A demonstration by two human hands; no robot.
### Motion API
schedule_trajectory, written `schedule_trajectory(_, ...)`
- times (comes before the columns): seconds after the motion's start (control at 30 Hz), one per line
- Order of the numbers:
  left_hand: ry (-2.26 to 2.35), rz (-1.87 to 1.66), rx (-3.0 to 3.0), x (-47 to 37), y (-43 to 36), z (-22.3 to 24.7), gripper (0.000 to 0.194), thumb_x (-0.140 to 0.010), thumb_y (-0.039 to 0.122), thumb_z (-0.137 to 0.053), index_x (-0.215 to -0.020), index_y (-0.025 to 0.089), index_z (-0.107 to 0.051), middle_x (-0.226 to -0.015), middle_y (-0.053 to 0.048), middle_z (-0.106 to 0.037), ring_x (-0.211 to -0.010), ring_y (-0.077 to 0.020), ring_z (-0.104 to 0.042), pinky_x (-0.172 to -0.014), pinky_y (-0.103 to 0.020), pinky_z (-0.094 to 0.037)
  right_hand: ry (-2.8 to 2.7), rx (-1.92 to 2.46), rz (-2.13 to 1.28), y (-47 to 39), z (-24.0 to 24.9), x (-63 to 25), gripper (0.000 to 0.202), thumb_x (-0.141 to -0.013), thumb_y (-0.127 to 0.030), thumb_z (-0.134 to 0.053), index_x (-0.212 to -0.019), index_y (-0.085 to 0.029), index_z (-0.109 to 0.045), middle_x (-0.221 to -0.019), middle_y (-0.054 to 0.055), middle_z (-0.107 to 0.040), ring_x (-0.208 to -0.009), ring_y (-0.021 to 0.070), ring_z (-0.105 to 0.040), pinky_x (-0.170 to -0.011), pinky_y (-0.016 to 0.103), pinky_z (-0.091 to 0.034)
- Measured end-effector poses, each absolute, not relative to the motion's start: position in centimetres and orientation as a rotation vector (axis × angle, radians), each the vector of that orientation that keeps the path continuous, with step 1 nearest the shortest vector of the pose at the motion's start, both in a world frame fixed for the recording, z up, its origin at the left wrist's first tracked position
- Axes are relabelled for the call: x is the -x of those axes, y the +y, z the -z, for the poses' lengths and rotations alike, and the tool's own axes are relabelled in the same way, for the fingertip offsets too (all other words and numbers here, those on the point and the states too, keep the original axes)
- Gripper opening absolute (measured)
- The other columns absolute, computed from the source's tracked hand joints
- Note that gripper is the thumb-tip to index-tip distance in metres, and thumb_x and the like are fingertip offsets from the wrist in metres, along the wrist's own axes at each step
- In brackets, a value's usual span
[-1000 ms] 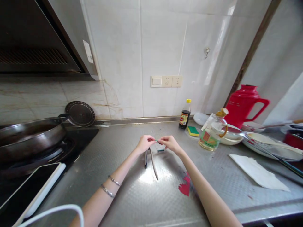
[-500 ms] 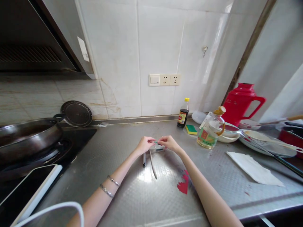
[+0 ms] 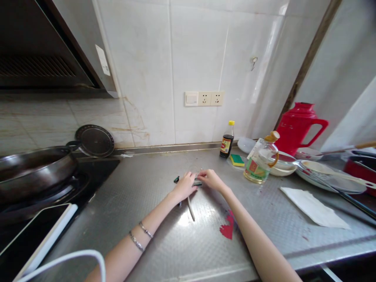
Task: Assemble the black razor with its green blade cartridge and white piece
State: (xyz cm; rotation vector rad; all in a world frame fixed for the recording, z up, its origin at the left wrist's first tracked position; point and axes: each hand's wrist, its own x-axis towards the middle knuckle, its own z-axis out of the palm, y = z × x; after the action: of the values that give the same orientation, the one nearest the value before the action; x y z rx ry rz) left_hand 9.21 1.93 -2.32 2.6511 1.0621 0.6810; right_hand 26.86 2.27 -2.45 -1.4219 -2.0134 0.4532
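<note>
In the middle of the steel counter, my left hand (image 3: 185,187) is closed, its fingers and thumb at the left end of a small clear piece with dark green edges (image 3: 197,183). At the other end my right hand (image 3: 212,180) pinches the same piece; its exact kind is hard to make out. A small dark green item (image 3: 176,179) shows just left of my left hand. Below the hands a thin grey-brown stick (image 3: 191,209) lies on the counter. Part of a slim dark object is mostly covered by my left hand. Nearer me lies a torn red scrap (image 3: 226,227).
Behind to the right stand a sauce bottle (image 3: 226,141), a sponge (image 3: 236,160), an oil jug (image 3: 261,162) and a red thermos (image 3: 299,129). Plates and a white paper towel (image 3: 314,207) lie at right. On the left are a pan (image 3: 38,164) and a tablet-like device (image 3: 32,243).
My left hand has moved slightly right and down, flatter over the counter, now covering most of the slim dark object. The small dark green item has appeared beside it. My right hand has barely moved.
</note>
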Motion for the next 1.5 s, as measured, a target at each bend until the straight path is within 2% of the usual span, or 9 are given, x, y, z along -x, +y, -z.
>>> schedule_trajectory(0.2, 1.133, -0.595, -2.614, -9.41, 1.62, 3.0, 0.051, -0.078, 0.021, -0.054, -0.126, 0.014, -0.038, -0.122, -0.015, -0.051, -0.116, -0.0261, -0.044, -0.095, -0.038, -0.035, -2.064, 1.45, -0.416, 2.02, 2.28, -26.67, 0.022, -0.077, -0.027, -0.053, -0.077, -0.016, -0.072, -0.071, 0.006, -0.069, -0.067, 0.0157, -0.058, -0.066, 0.024, -0.04)
schedule_trajectory(0.43, 1.141, -0.611, -2.547, -9.25, 2.11, 3.27, 0.061, -0.076, 0.019, -0.054, -0.132, 0.013, -0.03, -0.128, -0.017, -0.048, -0.12, -0.0257, -0.043, -0.097, -0.036, -0.034, -2.103, 1.446, -0.431, 1.85, 2.27, -26.5, 0.02, -0.076, -0.024, -0.054, -0.076, -0.017, -0.072, -0.071, 0.005, -0.069, -0.066, 0.015, -0.058, -0.065, 0.023, -0.04)
schedule_trajectory(0.9, 1.176, -0.588, -2.564, -9.03, 2.18, 3.15, 0.054, -0.077, 0.024, -0.055, -0.127, 0.014, -0.037, -0.12, -0.016, -0.054, -0.115, -0.0257, -0.048, -0.093, -0.035, -0.038, -2.13, 1.503, -0.391, 1.53, 2.12, -26.38, 0.019, -0.077, -0.026, -0.054, -0.077, -0.019, -0.072, -0.071, 0.004, -0.068, -0.066, 0.0148, -0.057, -0.061, 0.023, -0.038)
schedule_trajectory(1.5, 1.2, -0.563, -2.579, -8.88, 2.26, 3.15, 0.06, -0.077, 0.026, -0.054, -0.132, 0.011, -0.033, -0.118, -0.018, -0.054, -0.112, -0.0271, -0.05, -0.091, -0.035, -0.039, -2.128, 1.398, -0.466, 2.19, 2.78, -26.68, 0.02, -0.075, -0.023, -0.053, -0.074, -0.016, -0.071, -0.068, 0.004, -0.067, -0.064, 0.0139, -0.055, -0.063, 0.023, -0.038)
